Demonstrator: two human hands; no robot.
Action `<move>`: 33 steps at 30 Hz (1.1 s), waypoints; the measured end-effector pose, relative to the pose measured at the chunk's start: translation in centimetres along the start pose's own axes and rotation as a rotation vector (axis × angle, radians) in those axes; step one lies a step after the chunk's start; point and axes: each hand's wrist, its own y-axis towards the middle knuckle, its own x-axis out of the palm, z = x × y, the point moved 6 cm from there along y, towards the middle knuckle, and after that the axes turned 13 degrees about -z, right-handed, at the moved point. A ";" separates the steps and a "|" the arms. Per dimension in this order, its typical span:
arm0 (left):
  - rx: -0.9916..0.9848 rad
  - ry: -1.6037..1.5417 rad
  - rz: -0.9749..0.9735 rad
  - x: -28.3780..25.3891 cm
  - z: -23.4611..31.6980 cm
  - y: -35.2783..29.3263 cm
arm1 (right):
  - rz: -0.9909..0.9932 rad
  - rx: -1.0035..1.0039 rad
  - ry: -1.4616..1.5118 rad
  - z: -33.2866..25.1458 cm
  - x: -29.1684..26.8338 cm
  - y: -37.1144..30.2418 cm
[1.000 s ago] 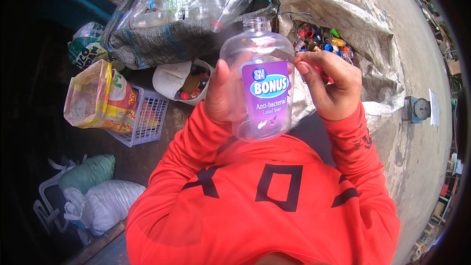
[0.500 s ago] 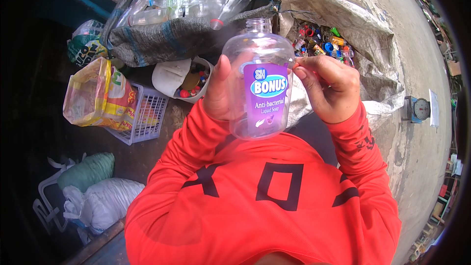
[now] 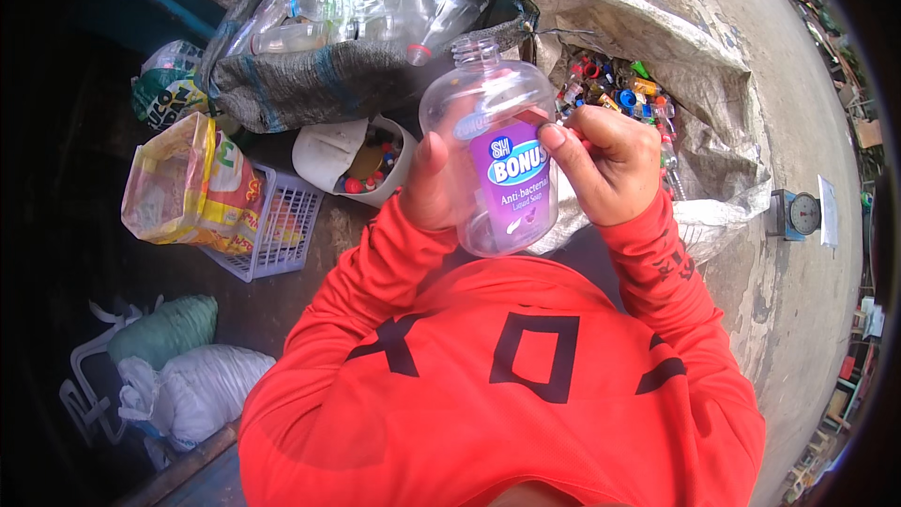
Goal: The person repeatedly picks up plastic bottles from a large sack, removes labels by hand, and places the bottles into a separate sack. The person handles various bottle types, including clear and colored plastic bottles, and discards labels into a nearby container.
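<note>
Before the chest (image 3: 450, 347), the clear bottle (image 3: 490, 152) tilts, its long axis ending in a threaded neck (image 3: 476, 53) pointing away, slightly left. The right grip (image 3: 615, 164) pinches narrowly; the left grip (image 3: 434, 183) holds the bottle's left side. Near the purple label (image 3: 516, 178), the right's blade (image 3: 534, 116) is mostly hidden.

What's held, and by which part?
Left hand grips the clear bottle by its left side; right hand at upper-right corner of purple label, grip unclear.

A dial scale (image 3: 802, 213) sits at right, a lavender crate (image 3: 282, 242) and a white sack (image 3: 211, 390) at left.
</note>
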 end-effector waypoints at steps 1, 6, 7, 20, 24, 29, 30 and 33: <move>0.003 -0.001 -0.006 0.0 0.0 0.0 | 0.002 -0.023 0.002 -0.1 0.1 0.0; 0.048 -0.136 -0.013 -0.6 0.0 -0.4 | 0.033 -0.149 -0.019 -1.3 0.5 -0.4; 0.060 -0.176 -0.040 -0.6 -0.1 -0.4 | 0.027 -0.169 -0.042 -1.6 0.6 -0.5; 0.087 -0.319 0.022 -1.7 -0.3 -1.3 | -0.031 -0.237 -0.046 -1.3 1.3 -0.3; 0.039 -0.261 -0.014 -1.7 -0.1 -1.3 | -0.041 -0.133 -0.077 -0.7 0.5 0.1; -0.054 -0.246 -0.052 -1.4 -0.2 -1.4 | -0.072 -0.137 -0.116 -0.6 0.2 0.6; -0.067 -0.230 -0.035 -1.4 -0.3 -1.5 | -0.078 -0.145 -0.117 -0.6 0.2 0.6; -0.086 -0.215 0.034 -1.5 -0.7 -1.6 | -0.049 -0.126 -0.148 -0.3 0.5 0.6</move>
